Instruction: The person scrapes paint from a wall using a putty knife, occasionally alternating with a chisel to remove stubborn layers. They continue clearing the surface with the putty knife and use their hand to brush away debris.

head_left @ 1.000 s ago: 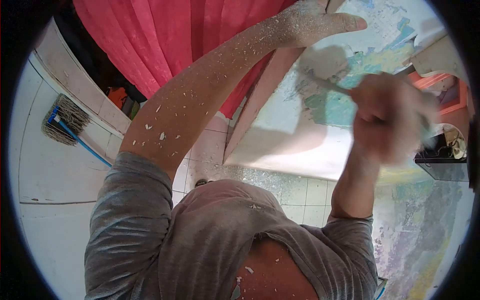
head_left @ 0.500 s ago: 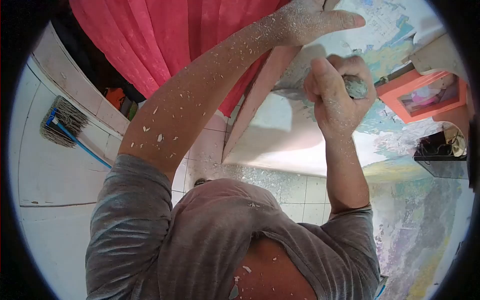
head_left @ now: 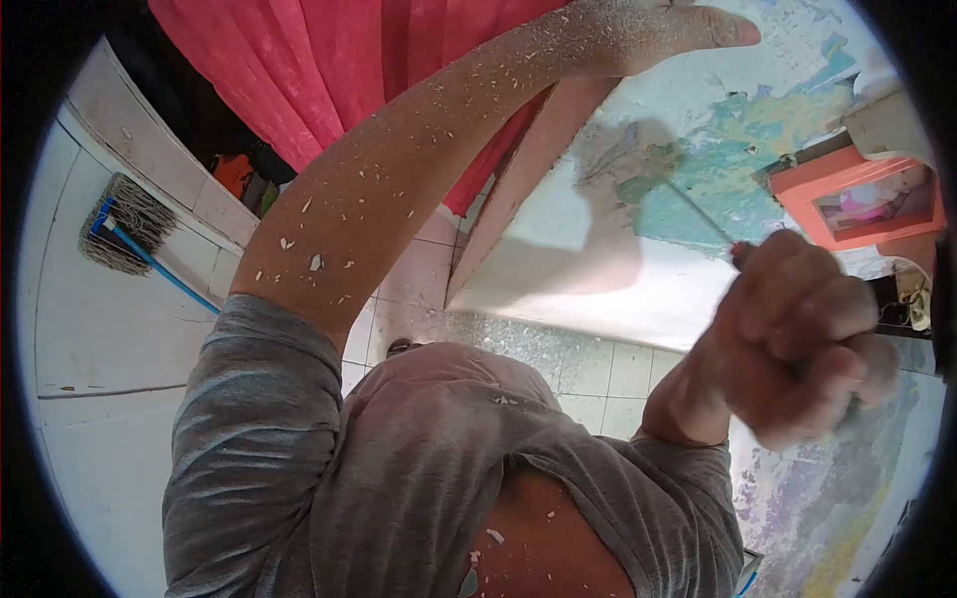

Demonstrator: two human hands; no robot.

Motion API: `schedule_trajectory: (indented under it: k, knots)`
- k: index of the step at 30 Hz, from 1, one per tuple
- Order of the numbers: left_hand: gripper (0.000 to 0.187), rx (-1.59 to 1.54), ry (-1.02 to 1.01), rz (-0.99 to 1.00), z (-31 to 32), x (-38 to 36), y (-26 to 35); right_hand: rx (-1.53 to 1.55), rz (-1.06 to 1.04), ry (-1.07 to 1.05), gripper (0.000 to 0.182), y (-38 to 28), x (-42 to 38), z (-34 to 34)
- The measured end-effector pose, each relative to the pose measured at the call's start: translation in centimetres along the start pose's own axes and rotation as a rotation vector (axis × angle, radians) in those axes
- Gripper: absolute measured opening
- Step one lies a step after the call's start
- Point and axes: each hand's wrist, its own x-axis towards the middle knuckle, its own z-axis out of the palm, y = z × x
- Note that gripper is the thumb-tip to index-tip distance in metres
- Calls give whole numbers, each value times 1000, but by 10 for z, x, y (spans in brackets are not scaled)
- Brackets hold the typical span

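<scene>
My left hand point(head_left: 688, 28) is at the top edge against the wall point(head_left: 558, 234), its thumb stretched out; the other fingers are mostly cut off by the frame. White paint flakes and dust cover that hand and forearm. Lower right, my right hand point(head_left: 797, 339) is closed in a fist, slightly blurred, round the handle of what looks like a screwdriver point(head_left: 700, 211). Its thin metal shaft and red collar stick out toward the peeled green paint patch point(head_left: 733, 149). The fist hides the handle.
An orange picture frame point(head_left: 793, 189) hangs at the right. A pink curtain point(head_left: 329, 60) is at upper left. A mop point(head_left: 135, 224) with a blue handle stands by the white door point(head_left: 110, 339). Paint debris litters the tiled floor point(head_left: 568, 364).
My right hand has drawn back from the wall, down and to the right, so the tool's shaft now shows. My left hand has shifted slightly right.
</scene>
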Motion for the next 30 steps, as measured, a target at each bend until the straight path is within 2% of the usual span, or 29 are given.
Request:
schedule_trajectory:
  k: [1,2,4,6,8,10,11,12,14,16,20,22,23,24,26,27,29,30]
  knots:
    - [99,-3,2,5,-11,7,-8,-327,-16,9,28,25,-11,2]
    - [100,-6,4,8,3,25,-20,-652,-32,19,23,48,-24,1]
    - [100,-5,11,20,0,9,-5,-351,173,224,21,87,-43,-4]
    - [100,16,28,21,-8,9,-3,-168,-3,162,18,42,-22,8]
    - [100,-3,25,-5,3,2,-1,130,-62,201,16,-1,-7,12]
    - [100,-13,23,0,-10,-13,10,-1096,-262,-24,20,9,-6,4]
    - [100,-14,21,3,-7,-8,7,-675,-140,159,21,57,-22,0]
    - [100,-15,19,8,-8,-7,5,-199,222,211,23,85,-26,3]
    - [100,6,27,28,-17,-1,3,-333,-41,281,22,67,-28,12]
    - [100,-4,33,-5,-14,-9,-5,-71,-19,155,20,16,-10,16]
    - [100,-34,-4,7,-3,-2,-4,-128,113,342,20,61,-8,21]
    - [100,-33,-21,32,-2,-3,4,-137,267,400,21,95,-44,5]
    - [54,280,114,-8,-3,-23,10,-13,177,442,21,75,-47,17]
    - [32,589,245,-69,-2,-51,14,10,41,372,25,61,-50,17]
    - [32,701,489,14,6,-112,17,50,-105,347,27,24,-62,25]
    - [46,531,360,-81,12,-147,24,22,-157,294,26,12,-69,26]
    - [55,-119,147,-648,31,-207,22,-74,-302,193,43,8,-81,35]
    - [66,-381,82,-887,47,-215,28,-126,-326,49,49,7,-84,32]
